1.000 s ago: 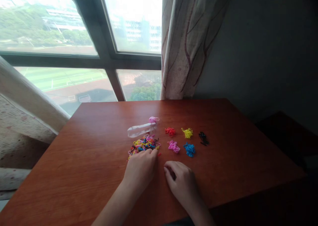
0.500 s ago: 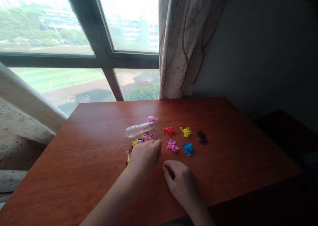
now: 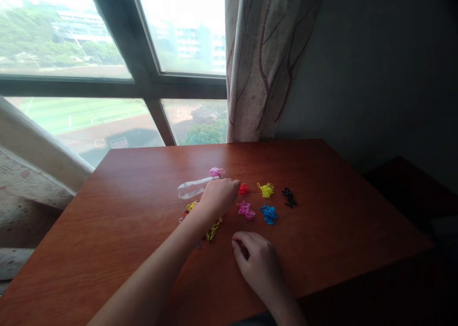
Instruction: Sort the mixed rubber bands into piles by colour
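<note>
My left hand (image 3: 221, 195) is closed, knuckles up, with its fingertips at the left edge of a small pile of red rubber bands (image 3: 244, 188). A red band showed at these fingertips a moment ago; the hand itself now hides them. Under my left wrist lies a mixed heap of coloured rubber bands (image 3: 214, 229), partly covered. My right hand (image 3: 255, 257) rests on the table near the front, thumb and fingers curled together; I cannot make out anything in them. Ahead of it lie pink bands (image 3: 245, 210) and blue bands (image 3: 268, 214).
Yellow bands (image 3: 265, 190) and black bands (image 3: 289, 197) form separate piles further right. A clear plastic container (image 3: 191, 188) lies behind the mixed heap, beside a pink piece (image 3: 215, 172). The wooden table (image 3: 125, 211) meets a window and a curtain (image 3: 266, 63) at the back.
My left hand has moved forward and slightly right, from beside the mixed heap to the red pile. More of the heap's near side shows. My right hand keeps its pose.
</note>
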`<state>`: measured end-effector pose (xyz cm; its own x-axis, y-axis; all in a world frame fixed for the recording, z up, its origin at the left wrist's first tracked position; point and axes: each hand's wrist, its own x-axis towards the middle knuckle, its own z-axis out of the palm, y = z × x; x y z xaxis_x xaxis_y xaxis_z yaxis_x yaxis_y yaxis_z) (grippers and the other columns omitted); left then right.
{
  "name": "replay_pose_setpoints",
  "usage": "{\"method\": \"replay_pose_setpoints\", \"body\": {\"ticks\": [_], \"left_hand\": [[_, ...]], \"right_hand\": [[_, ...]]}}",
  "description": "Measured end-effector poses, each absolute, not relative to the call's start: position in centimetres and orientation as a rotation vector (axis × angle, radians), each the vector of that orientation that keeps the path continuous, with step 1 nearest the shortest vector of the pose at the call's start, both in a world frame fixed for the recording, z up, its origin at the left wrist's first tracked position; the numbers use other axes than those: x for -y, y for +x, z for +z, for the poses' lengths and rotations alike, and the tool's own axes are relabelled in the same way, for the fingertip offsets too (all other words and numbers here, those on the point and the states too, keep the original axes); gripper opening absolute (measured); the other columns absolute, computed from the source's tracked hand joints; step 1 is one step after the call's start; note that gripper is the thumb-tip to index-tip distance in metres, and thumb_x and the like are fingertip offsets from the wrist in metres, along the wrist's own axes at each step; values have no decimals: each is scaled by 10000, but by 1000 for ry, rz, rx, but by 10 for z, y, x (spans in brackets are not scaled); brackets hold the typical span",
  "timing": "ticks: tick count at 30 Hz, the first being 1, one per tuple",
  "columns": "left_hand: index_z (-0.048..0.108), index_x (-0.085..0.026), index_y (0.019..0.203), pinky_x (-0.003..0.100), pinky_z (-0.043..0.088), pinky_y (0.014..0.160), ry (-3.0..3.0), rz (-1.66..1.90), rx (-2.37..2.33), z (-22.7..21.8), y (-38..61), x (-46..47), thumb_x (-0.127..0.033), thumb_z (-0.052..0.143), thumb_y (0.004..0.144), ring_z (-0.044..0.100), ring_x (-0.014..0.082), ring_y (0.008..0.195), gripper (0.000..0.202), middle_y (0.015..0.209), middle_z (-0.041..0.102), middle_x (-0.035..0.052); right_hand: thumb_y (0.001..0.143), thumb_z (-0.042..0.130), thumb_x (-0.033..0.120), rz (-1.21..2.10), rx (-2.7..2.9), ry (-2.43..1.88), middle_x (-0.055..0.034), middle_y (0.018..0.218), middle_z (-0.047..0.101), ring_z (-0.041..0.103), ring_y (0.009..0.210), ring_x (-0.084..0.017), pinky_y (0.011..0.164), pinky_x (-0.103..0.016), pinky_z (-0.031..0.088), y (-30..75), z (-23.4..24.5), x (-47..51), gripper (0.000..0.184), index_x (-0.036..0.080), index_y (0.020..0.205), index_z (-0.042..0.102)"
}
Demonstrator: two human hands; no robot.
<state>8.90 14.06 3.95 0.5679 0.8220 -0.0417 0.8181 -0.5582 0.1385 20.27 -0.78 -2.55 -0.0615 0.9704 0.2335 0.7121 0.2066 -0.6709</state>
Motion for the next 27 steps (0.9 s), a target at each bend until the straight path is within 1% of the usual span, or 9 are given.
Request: {"method": "replay_pose_setpoints", "body": {"ticks": [7,11,13,15,18,20,23,27], "left_hand": [[676,-218,896,264,436,630,2613,173,-1474,51,55,-114,-256,453,931,686,202,772,229,884,736,47],[673,-253,977,235,426,612,2530,293,-1513,43,27,-83,-292,475,932,694,176,783,207,939,750,20],[673,-255,926,221,418,593,2473,377,-1510,33,14,-66,-281,479,925,686,154,725,195,900,755,4],[668,-251,882,215,413,567,2427,445,-1512,21,3,-48,-273,465,928,655,132,631,210,819,744,-8],[667,-252,887,210,431,553,2367,536,-1514,4,-9,-27,-271,456,931,644,124,589,217,765,728,-20],[669,-253,898,206,458,567,2330,581,-1507,-5,-14,-18,-252,460,922,668,128,619,211,786,737,-19],[671,-252,931,205,505,630,2272,652,-1499,-12,-17,-11,-232,468,912,708,141,710,205,853,756,-9],[675,-250,943,220,531,668,2207,733,-1550,-16,-18,-10,-252,485,912,723,158,762,192,874,764,-1]], "right_hand": [[894,520,122,534,1828,-1573,-1,786,679,624,732,-161,681,-249,396,203,-25,8,162,223,854,640],[910,509,133,527,1844,-1581,-8,805,685,630,756,-169,706,-255,400,202,-24,8,164,225,868,638],[911,509,132,511,1854,-1587,-9,811,686,631,762,-170,710,-255,400,202,-25,9,163,226,875,638],[907,514,127,489,1869,-1596,-5,802,683,627,750,-166,701,-253,397,201,-26,9,162,227,871,637],[902,520,121,454,1894,-1609,4,779,673,620,727,-159,683,-251,387,201,-27,8,161,229,861,633],[902,519,120,431,1909,-1615,7,768,667,616,717,-158,672,-252,380,200,-27,8,160,229,856,626],[904,517,123,373,1928,-1629,10,747,657,611,696,-160,646,-253,366,198,-26,8,156,230,842,612],[893,536,127,324,1947,-1639,13,724,650,609,669,-155,624,-247,358,191,-26,7,142,233,827,603]]}}
